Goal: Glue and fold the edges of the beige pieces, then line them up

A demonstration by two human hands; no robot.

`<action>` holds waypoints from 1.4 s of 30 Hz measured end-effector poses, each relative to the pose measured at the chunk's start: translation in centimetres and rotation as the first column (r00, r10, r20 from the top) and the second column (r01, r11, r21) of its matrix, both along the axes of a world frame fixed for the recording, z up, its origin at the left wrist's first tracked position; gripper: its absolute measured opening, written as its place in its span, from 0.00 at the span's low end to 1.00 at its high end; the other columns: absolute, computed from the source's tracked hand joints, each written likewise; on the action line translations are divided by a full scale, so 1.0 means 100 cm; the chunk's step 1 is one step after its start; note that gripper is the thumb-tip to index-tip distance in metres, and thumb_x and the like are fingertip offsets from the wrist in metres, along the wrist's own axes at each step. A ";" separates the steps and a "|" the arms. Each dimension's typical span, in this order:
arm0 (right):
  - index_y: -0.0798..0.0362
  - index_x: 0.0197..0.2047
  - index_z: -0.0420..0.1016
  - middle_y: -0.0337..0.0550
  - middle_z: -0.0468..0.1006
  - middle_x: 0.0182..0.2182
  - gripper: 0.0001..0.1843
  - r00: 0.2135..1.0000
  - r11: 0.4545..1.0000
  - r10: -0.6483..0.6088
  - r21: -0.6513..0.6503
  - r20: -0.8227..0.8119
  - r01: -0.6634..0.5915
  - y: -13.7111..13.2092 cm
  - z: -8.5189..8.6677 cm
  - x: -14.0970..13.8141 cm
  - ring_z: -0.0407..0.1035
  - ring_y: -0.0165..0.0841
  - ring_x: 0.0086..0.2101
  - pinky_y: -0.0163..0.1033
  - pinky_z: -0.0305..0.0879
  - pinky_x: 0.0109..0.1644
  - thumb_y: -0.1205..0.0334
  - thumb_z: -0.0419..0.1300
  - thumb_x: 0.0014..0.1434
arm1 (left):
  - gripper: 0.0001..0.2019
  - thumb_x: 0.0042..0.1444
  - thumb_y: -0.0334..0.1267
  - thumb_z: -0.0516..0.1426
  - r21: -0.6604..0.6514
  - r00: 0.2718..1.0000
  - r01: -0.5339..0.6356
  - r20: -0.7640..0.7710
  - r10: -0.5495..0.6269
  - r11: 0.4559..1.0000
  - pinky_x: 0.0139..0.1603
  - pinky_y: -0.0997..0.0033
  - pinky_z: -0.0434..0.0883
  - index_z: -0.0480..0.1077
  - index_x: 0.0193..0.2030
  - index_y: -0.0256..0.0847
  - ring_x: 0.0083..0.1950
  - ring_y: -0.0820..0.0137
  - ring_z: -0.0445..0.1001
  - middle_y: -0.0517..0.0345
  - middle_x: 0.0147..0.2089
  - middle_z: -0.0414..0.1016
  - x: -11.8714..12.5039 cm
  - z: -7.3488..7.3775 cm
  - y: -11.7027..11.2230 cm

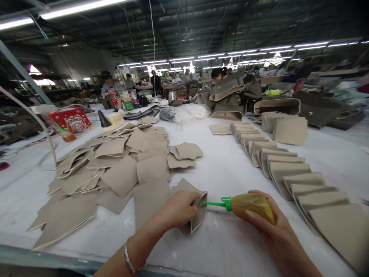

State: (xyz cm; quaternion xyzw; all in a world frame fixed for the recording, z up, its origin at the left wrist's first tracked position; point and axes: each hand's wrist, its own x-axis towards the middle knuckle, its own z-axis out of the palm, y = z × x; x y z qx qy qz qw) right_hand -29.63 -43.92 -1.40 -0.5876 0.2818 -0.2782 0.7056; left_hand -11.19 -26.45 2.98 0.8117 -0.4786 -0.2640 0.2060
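My left hand (180, 207) is closed on a taupe leather-like pouch piece (199, 215), holding its mouth apart. The fingertips are partly hidden inside the opening. In my right hand (272, 221) lies a squeeze glue bottle (250, 206) with yellow-brown contents, tilted on its side. Its thin green nozzle (215, 203) points left, and the tip sits at the pouch's open edge. Just left of the pouch a flat taupe piece (150, 200) lies partly under my left forearm.
A loose heap of taupe pieces (118, 173) spreads over the left of the white table (219, 246). On the right, a long overlapping row of pieces (296, 173) runs away from me. Dark bags (227, 92), a clear plastic bag (186, 112) and a red box (72, 120) stand farther back.
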 end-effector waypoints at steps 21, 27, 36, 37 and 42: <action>0.45 0.47 0.71 0.45 0.75 0.46 0.25 0.999 0.847 0.044 -0.529 -0.015 -0.046 -0.010 0.000 -0.017 0.72 0.45 0.45 0.43 0.68 0.49 0.55 0.72 0.48 | 0.30 0.45 0.26 0.50 -0.039 0.995 -0.078 -0.064 0.075 0.996 0.32 0.74 0.62 0.71 0.57 0.45 0.34 0.68 0.70 0.62 0.30 0.73 0.003 -0.010 -0.002; 0.40 0.55 0.67 0.44 0.73 0.51 0.30 0.977 0.691 0.212 -0.709 0.012 -0.141 -0.019 -0.001 -0.019 0.70 0.46 0.49 0.44 0.68 0.51 0.64 0.71 0.51 | 0.30 0.45 0.27 0.50 -0.059 0.997 -0.064 -0.057 0.061 0.996 0.31 0.74 0.61 0.70 0.57 0.48 0.33 0.69 0.71 0.63 0.30 0.73 0.001 -0.012 -0.003; 0.43 0.51 0.70 0.43 0.75 0.46 0.26 0.991 0.682 0.106 -0.719 -0.081 -0.132 -0.014 0.011 -0.013 0.72 0.43 0.43 0.40 0.70 0.45 0.58 0.72 0.50 | 0.32 0.44 0.29 0.51 -0.078 0.998 -0.044 -0.054 0.040 0.996 0.31 0.75 0.61 0.70 0.59 0.47 0.31 0.69 0.70 0.63 0.29 0.74 -0.004 -0.012 -0.006; 0.43 0.51 0.69 0.43 0.75 0.46 0.25 0.991 0.688 0.092 -0.713 -0.100 -0.135 -0.014 0.011 -0.013 0.72 0.42 0.42 0.40 0.70 0.44 0.56 0.71 0.52 | 0.32 0.44 0.29 0.51 -0.080 0.998 -0.045 -0.053 0.040 0.996 0.31 0.75 0.61 0.70 0.59 0.47 0.31 0.69 0.69 0.62 0.29 0.74 -0.004 -0.012 -0.007; 0.46 0.52 0.66 0.43 0.73 0.44 0.25 0.992 0.685 -0.027 -0.724 -0.125 -0.073 -0.018 0.011 -0.010 0.71 0.41 0.40 0.38 0.69 0.41 0.50 0.68 0.55 | 0.31 0.44 0.29 0.51 -0.086 0.997 -0.048 -0.065 0.043 0.995 0.30 0.75 0.61 0.71 0.58 0.45 0.28 0.70 0.67 0.61 0.28 0.74 -0.006 -0.010 -0.009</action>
